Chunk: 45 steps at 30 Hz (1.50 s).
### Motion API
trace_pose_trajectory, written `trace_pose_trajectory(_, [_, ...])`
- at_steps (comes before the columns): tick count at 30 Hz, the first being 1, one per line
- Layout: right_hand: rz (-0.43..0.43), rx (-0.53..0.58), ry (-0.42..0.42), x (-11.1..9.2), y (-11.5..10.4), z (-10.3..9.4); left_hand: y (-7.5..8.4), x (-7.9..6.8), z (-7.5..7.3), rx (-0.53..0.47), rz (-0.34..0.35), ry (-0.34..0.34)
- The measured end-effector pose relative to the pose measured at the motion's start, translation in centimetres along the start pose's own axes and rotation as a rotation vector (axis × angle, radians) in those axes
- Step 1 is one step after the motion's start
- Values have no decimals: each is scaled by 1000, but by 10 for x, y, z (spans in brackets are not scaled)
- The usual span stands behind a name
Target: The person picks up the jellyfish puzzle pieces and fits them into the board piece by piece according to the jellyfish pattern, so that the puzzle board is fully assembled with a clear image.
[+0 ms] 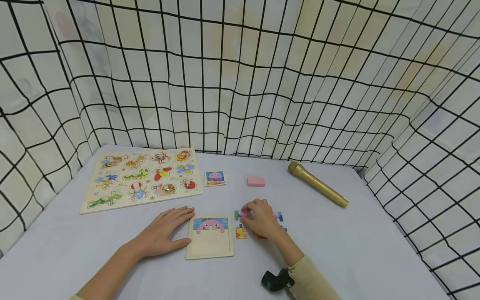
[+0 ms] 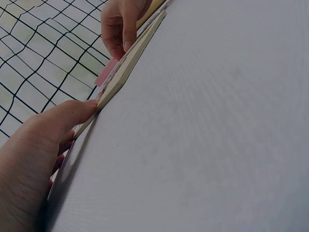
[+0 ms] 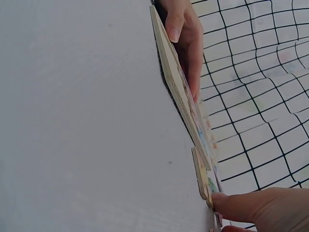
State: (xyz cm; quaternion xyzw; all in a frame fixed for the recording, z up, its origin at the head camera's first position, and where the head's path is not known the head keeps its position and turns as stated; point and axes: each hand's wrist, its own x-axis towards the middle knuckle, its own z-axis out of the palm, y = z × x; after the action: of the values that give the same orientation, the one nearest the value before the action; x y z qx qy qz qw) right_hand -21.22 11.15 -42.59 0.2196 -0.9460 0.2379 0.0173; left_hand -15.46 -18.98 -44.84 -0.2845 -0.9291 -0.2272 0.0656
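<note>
A small wooden puzzle tray (image 1: 209, 246) lies flat, with picture pieces (image 1: 213, 225) showing a pink face on blue along its top. My left hand (image 1: 165, 231) rests beside it, thumb at its left edge and fingers extended toward its upper left corner. Right of the tray, my right hand (image 1: 260, 218) bends over a group of loose jigsaw pieces and pinches a pink one (image 1: 243, 214) between thumb and fingertips. A yellow and red piece (image 1: 241, 233) lies just below; others are partly hidden under the hand. In the right wrist view the thumb (image 3: 236, 203) presses at the pieces.
A large wooden insect puzzle board (image 1: 140, 200) lies at the back left. Beside it are a pink jellyfish picture card (image 1: 215, 178), a pink block (image 1: 256, 181) and a gold microphone (image 1: 318, 184). A black device (image 1: 275, 281) is near the right sleeve. Black netting (image 1: 240, 83) surrounds the table.
</note>
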Motion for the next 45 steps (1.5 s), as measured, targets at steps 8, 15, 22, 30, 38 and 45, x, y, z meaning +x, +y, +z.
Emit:
trace_pose_trajectory(8, [-18, 18, 9, 2, 1, 2, 1, -2, 0, 5, 1, 5])
trace_pose_trajectory(15, [-7, 109, -36, 1, -2, 1, 1, -3, 0, -3, -3, 5])
trace_pose_trajectory(22, [-57, 169, -43, 0, -3, 2, 1, -3, 1, -7, -3, 7])
trace_pose_trajectory(30, [-123, 201, -15, 0, -7, 1, 1, -4, 0, -8, -6, 3])
trace_pose_trajectory(38, [-118, 212, 9, 2, -16, 0, 0, -2, 0, -6, 2, 1])
trace_pose_trajectory(45, [-120, 254, 3, 3, -27, 1, -1, -1, 0, -8, 10, 0])
